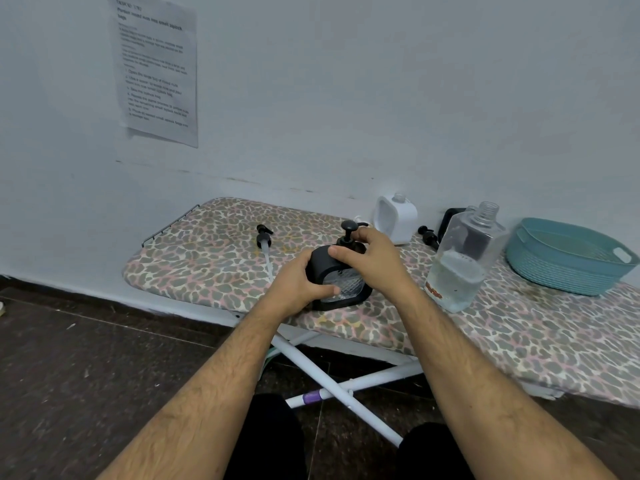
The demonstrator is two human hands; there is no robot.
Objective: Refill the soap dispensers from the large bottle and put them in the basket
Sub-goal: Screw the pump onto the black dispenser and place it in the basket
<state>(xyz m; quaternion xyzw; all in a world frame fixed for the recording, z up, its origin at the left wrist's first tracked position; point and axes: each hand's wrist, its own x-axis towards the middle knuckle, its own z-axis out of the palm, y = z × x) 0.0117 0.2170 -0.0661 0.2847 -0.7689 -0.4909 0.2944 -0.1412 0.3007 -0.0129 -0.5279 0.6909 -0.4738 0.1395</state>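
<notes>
Both hands clamp black dispenser [337, 273]: left hand [304, 284] on body, right hand [369, 259] on pump; cross-threading risks leaks.

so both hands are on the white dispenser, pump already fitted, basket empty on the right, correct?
Not quite: the head view shows both hands, left hand and right hand, on the black dispenser. The white dispenser stands untouched by the wall, pumpless. The teal basket is empty on the right.
</notes>
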